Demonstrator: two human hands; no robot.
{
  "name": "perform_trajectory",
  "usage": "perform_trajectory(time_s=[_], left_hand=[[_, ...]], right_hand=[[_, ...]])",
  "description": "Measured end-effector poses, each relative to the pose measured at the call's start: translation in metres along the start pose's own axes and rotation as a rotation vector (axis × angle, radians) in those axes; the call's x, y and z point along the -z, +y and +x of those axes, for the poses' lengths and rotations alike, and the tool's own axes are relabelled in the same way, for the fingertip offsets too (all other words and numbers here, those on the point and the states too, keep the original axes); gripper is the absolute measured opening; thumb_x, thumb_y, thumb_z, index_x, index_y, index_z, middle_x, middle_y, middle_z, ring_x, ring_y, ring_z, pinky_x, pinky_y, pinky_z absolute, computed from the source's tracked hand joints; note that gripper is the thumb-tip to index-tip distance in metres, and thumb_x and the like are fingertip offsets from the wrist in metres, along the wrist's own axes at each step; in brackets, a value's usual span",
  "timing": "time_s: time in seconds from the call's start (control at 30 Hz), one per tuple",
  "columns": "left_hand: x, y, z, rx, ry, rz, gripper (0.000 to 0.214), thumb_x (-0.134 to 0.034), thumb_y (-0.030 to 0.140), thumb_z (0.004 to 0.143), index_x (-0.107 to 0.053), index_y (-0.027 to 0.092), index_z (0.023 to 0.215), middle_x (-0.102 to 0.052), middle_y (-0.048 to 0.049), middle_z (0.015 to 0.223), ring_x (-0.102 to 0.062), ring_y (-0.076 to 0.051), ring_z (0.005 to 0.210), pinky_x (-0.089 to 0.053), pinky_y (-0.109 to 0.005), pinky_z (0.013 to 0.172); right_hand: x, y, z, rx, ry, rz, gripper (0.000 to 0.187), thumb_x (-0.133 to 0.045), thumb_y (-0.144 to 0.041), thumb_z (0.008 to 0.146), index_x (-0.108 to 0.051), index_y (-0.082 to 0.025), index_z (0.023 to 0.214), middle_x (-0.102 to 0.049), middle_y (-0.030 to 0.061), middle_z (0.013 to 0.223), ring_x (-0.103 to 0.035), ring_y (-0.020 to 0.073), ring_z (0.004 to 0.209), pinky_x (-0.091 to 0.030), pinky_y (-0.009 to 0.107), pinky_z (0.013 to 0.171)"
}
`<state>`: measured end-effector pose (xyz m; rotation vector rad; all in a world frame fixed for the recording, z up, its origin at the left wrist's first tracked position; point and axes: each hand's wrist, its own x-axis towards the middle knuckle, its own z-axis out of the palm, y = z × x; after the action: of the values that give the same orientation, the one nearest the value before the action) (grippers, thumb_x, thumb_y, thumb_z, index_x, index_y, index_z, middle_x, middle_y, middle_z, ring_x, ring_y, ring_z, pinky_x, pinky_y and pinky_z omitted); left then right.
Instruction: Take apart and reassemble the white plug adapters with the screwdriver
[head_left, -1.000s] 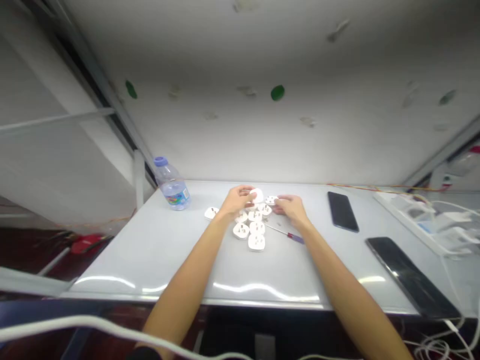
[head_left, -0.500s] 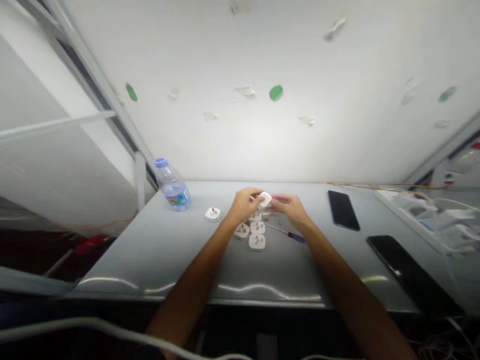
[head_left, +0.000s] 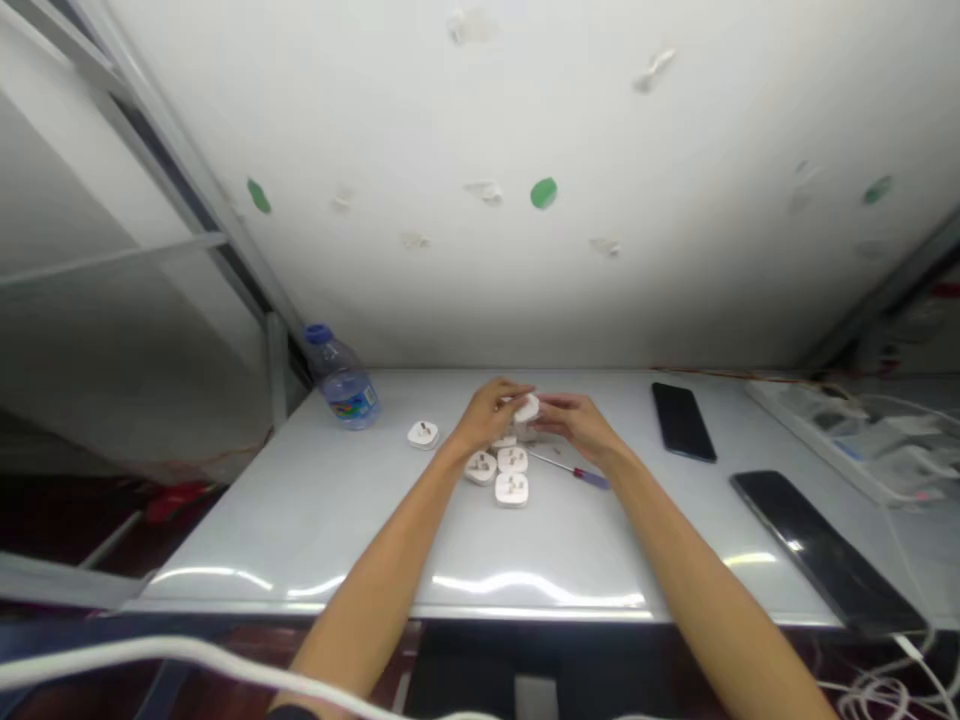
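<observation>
Near the middle of the table, my left hand (head_left: 495, 412) pinches a white plug (head_left: 529, 407) between thumb and fingers. From the other side my right hand (head_left: 574, 420) closes its fingertips on the same plug. Several more white plugs with metal pins lie just below, such as a plug (head_left: 512, 489) at the front of a short row and a rounder plug (head_left: 480, 467) left of it. One plug (head_left: 424, 434) lies apart, farther left. A screwdriver (head_left: 589, 478) with a purple handle rests under my right wrist, its shaft pointing toward the plugs.
A water bottle (head_left: 345, 385) stands at the table's back left. To the right lie a black phone (head_left: 684, 420) and a larger dark device (head_left: 821, 545). Beyond them is a white power strip (head_left: 817, 440) with chargers. A white cable (head_left: 187, 648) crosses the foreground.
Both hands stay at the plug, which has turned slightly and sits a little lower in the picture. The view has shifted slightly and the wall looks darker.
</observation>
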<state>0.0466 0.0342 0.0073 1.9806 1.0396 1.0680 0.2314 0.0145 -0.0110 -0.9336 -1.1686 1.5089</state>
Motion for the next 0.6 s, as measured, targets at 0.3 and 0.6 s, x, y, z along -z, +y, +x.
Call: perform_trajectory(time_s=[0.3, 0.6], left_hand=[[-0.0008, 0.0026, 0.0007, 0.035, 0.08, -0.086, 0.018, -0.064, 0.029, 0.083, -0.074, 0.016, 0.092, -0.074, -0.0085, 0.097, -0.067, -0.02, 0.093, -0.053, -0.031, 0.083], [-0.0064, 0.003, -0.0012, 0.08, 0.034, -0.052, 0.017, -0.057, 0.031, 0.086, -0.065, 0.017, 0.094, -0.07, -0.0068, 0.095, -0.064, -0.018, 0.09, -0.053, -0.03, 0.078]], right_hand=[[-0.0018, -0.0044, -0.0026, -0.023, -0.004, 0.023, 0.028, -0.083, -0.037, 0.069, -0.077, -0.017, 0.088, -0.076, 0.0076, 0.092, -0.07, 0.0216, 0.086, -0.057, 0.037, 0.085], [-0.0038, -0.002, -0.0019, -0.026, 0.007, 0.015, 0.025, -0.082, -0.038, 0.068, -0.077, -0.017, 0.08, -0.076, 0.0061, 0.085, -0.07, 0.0199, 0.08, -0.056, 0.039, 0.086]])
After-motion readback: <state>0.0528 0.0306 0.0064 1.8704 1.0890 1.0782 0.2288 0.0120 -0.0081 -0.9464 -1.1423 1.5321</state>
